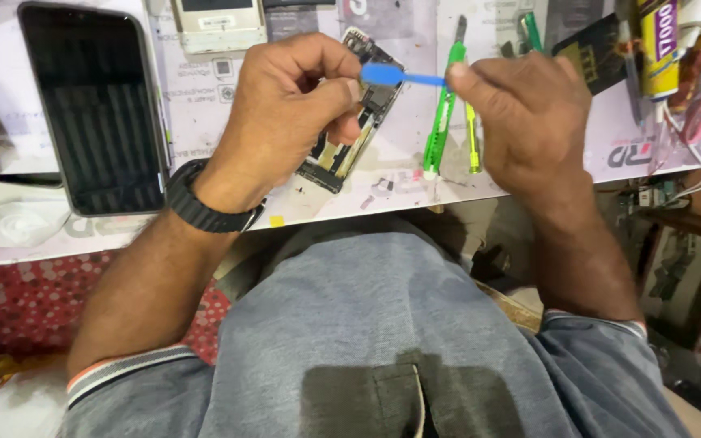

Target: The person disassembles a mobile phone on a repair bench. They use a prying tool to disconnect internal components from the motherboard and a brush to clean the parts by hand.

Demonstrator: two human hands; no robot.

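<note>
Both my hands hold a small blue plastic pry tool [399,76] above the work mat. My left hand [285,105], with a black watch on the wrist, pinches its wide end between thumb and forefinger. My right hand [529,113] grips its thin end with closed fingers. Under my left hand lies an opened phone body [350,138] with its inner boards and gold shields showing, partly hidden by the hand.
A large dark phone screen [95,105] lies at the left. A white phone [219,24] sits at the top. Green-handled tools [441,122] lie beside my right hand. A yellow glue tube [659,49] and cables crowd the right. The mat's front edge [383,203] runs near my body.
</note>
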